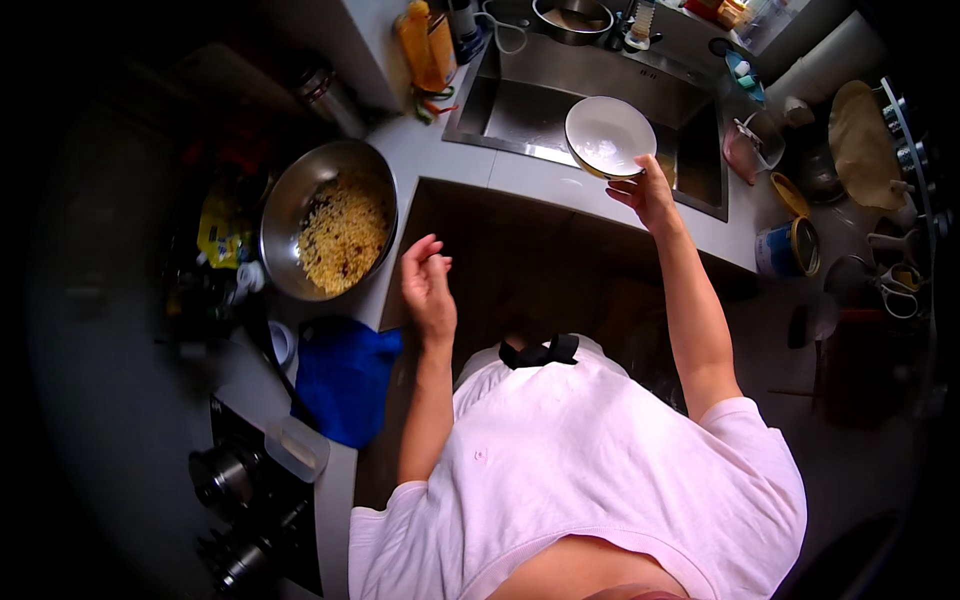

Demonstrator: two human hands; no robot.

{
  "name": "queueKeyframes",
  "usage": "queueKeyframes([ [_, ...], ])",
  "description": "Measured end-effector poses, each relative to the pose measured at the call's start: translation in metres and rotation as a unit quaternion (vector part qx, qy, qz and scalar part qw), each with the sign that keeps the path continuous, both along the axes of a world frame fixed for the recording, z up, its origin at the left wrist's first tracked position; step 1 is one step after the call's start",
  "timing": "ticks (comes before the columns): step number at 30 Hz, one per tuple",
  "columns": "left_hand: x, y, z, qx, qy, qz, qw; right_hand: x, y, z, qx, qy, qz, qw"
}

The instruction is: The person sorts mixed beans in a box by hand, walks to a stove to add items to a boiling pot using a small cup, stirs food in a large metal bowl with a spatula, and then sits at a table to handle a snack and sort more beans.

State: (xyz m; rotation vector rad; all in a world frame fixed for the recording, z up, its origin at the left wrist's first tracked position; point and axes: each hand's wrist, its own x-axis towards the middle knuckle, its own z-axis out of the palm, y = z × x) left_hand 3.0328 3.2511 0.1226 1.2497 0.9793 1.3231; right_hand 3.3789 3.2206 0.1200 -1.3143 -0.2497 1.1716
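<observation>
My right hand [643,191] grips the rim of a white bowl [611,135], thumb on the inner edge and fingers beneath. The bowl is tilted towards me, its inside looks bare, and it hangs over the front edge of the stainless steel sink [525,112]. My left hand [429,289] is raised in front of the counter edge with its fingers loosely curled and nothing in it. Left of that hand, a large steel bowl [281,247] stands on the counter and holds a yellow grainy food [341,240] with dark bits in it.
A blue cloth [341,382] drapes over the left counter edge near a gas stove [262,487] and a clear plastic container [298,448]. An orange bottle [426,45] stands left of the sink. A blue tin [787,249], a strainer-like basket [757,142] and scissors [898,291] lie at right.
</observation>
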Motion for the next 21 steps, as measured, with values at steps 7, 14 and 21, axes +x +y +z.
queueKeyframes([
  [7, 0.063, 0.052, 0.001, -0.056, 0.082, -0.128, 0.987, 0.076, 0.038, -0.033, -0.097, -0.04, -0.064, 0.992],
  [14, 0.065, 0.066, -0.026, -0.135, 0.128, -0.115, 0.976, 0.151, 0.089, -0.09, -0.265, -0.158, 0.003, 0.951],
  [21, 0.069, 0.053, -0.041, -0.211, 0.131, -0.025, 0.968, 0.164, 0.133, -0.13, -0.41, -0.575, 0.08, 0.704],
])
